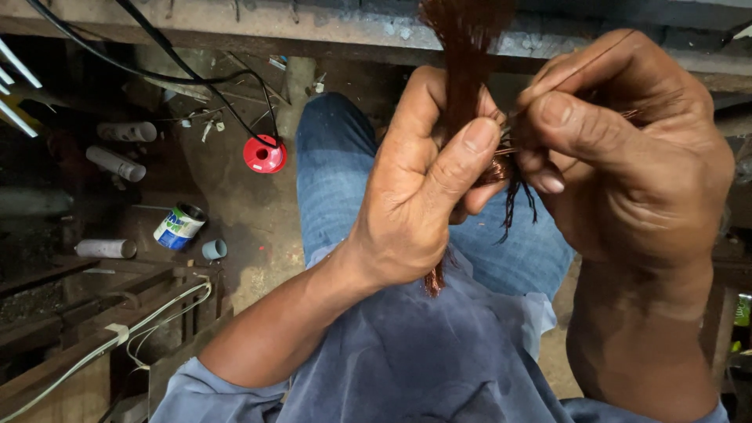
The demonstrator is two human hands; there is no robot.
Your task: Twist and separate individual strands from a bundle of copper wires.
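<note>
- Left hand [419, 184] closed in a fist around a bundle of copper wire [466, 55]; thumb pressed flat across the strands.
- Bundle runs up out of the fist and leaves the top edge of view; a short copper tail [433, 280] hangs below the fist over the shirt.
- Right hand [627, 157] just beside the left, touching it at the fingertips; thumb and forefinger pinched together on thin strands at the point where they leave the bundle.
- One single strand [583, 66] lies across the right forefinger, slanting up and to the right.
- Dark twisted thread [513, 205] dangles between the two hands, below the pinch.
- Both hands held over the lap: jeans [333, 172] behind them, blue-grey shirt [407, 352] nearer the camera.
- The hands cover most of the bundle's middle; how the strands are tied there cannot be seen.
- Floor, left of the knee: red round cap [265, 154] with a black cable [157, 74] running to it.
- Further left: small tin [179, 226] lying tilted, a pale blue cup [214, 249] just beside it.
- White tubes [116, 163] lie scattered on the dirty floor, well apart from the hands.
- White cord [157, 317] loops over a dark frame at lower left.
</note>
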